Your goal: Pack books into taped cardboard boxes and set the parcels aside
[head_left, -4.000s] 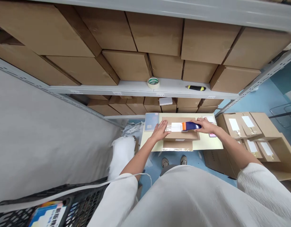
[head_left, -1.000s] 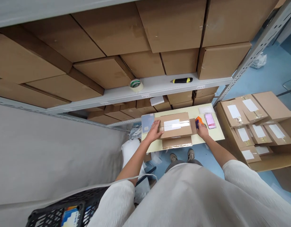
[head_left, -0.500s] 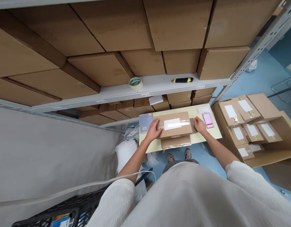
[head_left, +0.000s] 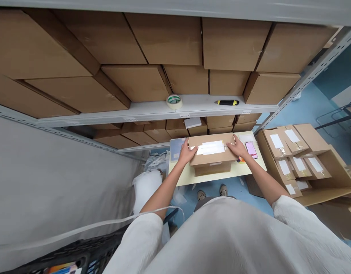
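Note:
A closed cardboard box (head_left: 209, 155) with a white label on top is gripped at both ends. My left hand (head_left: 187, 154) wraps its left end, thumb on the top face. My right hand (head_left: 236, 147) holds the right end the same way, thumb on top. Below it shows a second cardboard box (head_left: 212, 169), over the pale yellow tabletop (head_left: 189, 179). A small orange item (head_left: 242, 160) is by my right wrist, partly hidden, its kind unclear. Further right lies a phone (head_left: 251, 150) with a pink screen.
A shelf (head_left: 198, 102) of cardboard boxes ahead carries a tape roll (head_left: 174, 101) and a yellow-black utility knife (head_left: 227, 102). At right, a large open carton (head_left: 335, 186) holds several labelled boxes. White packing material (head_left: 148, 186) stands left, above a black crate (head_left: 89, 251).
My right hand has let go of the orange item and taken the box's right end. The labelled box now sits higher, held by both hands. My view has tilted upward.

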Action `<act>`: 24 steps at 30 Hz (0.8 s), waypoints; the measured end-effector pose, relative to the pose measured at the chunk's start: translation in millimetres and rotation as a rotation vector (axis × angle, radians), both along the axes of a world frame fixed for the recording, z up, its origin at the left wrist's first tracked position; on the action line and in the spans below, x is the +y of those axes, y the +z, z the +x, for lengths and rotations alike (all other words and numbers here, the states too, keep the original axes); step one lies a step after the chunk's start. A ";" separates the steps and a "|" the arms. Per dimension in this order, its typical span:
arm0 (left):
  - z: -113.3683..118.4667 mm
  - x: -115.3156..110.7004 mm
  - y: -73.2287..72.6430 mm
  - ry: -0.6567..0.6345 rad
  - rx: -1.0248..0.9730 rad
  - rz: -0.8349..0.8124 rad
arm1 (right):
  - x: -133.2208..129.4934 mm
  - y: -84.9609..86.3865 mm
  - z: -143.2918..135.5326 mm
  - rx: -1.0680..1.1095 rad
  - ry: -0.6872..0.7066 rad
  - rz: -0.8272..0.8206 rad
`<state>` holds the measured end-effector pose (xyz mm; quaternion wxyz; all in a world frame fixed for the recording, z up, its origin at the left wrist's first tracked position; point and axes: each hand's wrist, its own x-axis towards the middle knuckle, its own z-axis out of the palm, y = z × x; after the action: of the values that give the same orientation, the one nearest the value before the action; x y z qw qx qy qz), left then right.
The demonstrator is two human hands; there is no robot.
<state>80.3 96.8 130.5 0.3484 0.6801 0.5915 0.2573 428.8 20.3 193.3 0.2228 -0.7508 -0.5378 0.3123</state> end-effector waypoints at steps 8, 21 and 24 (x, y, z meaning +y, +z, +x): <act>-4.7 2.5 56.8 0.224 -0.131 0.033 | -4.9 35.8 -7.9 0.033 0.056 0.201; -32.1 -49.0 19.8 0.171 -0.239 -0.071 | -26.0 -8.1 -1.5 0.097 0.038 0.057; -31.4 -53.6 5.2 0.174 -0.239 -0.186 | -30.2 -24.1 0.6 0.145 0.013 -0.002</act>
<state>48.9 43.2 135.8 0.4541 0.5559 0.6237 0.3095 429.3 -9.9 169.1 0.2585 -0.7230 -0.5247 0.3676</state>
